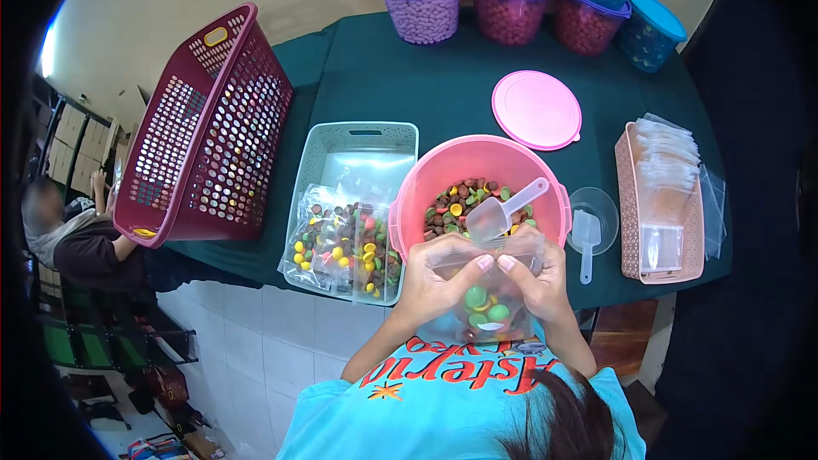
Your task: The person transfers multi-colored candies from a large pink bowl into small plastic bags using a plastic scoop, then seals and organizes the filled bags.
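Note:
A clear plastic bag (487, 298) with green, yellow and brown candies in its lower part hangs in front of the turquoise shirt. My left hand (443, 277) pinches its top edge on the left, and my right hand (541, 277) pinches it on the right, the two thumbs close together. Just beyond the hands stands a pink tub (417, 179) of mixed candies, with a clear scoop (490, 220) lying on them. To the left, a pale green basket (308, 153) holds filled candy bags (341, 243).
A maroon basket (200, 136) stands at the left. Right of the tub are a clear bowl (607, 204) with a scoop (586, 234) and a pink basket (626, 204) of empty bags (666, 153). A pink lid (537, 109) and stacked tubs (511, 17) lie behind. Another person (81, 247) is far left.

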`<action>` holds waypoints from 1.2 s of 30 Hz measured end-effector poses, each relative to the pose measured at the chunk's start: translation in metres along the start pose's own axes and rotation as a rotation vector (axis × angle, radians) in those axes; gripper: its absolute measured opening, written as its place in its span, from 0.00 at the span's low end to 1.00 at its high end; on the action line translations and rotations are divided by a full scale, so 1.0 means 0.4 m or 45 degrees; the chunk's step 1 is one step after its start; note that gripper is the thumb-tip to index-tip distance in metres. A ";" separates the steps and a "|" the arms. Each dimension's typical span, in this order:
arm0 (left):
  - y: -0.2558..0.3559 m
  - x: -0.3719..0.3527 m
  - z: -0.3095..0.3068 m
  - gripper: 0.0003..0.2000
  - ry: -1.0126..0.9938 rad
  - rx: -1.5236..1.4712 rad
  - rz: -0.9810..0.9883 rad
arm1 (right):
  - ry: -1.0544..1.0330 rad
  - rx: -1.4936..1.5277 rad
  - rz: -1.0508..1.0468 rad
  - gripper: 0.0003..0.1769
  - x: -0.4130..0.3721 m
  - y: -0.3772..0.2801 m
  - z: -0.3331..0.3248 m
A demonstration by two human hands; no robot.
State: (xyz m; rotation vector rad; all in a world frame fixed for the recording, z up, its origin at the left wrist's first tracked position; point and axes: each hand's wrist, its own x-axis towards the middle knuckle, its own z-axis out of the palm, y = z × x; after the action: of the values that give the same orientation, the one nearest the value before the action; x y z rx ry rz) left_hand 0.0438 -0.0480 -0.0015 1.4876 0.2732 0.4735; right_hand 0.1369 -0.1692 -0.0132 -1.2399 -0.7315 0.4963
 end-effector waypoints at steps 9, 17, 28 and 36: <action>0.013 -0.003 -0.020 0.04 -0.036 0.169 -0.002 | 0.101 -0.106 0.000 0.04 -0.004 -0.019 0.003; 0.000 -0.022 -0.061 0.04 0.033 0.111 -0.020 | 0.310 0.189 0.053 0.04 0.000 -0.010 0.003; 0.004 -0.018 -0.105 0.06 -0.092 -0.200 -0.019 | 0.165 0.316 0.066 0.04 0.015 0.004 -0.022; -0.029 -0.016 -0.120 0.09 0.429 -0.485 0.149 | -0.449 -0.177 0.234 0.31 -0.020 -0.074 -0.041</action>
State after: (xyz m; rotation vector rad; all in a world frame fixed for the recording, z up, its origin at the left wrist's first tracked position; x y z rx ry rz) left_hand 0.0176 -0.0085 -0.0175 1.0513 0.3401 0.8249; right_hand 0.1420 -0.1938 0.0110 -1.3730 -0.9660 0.8407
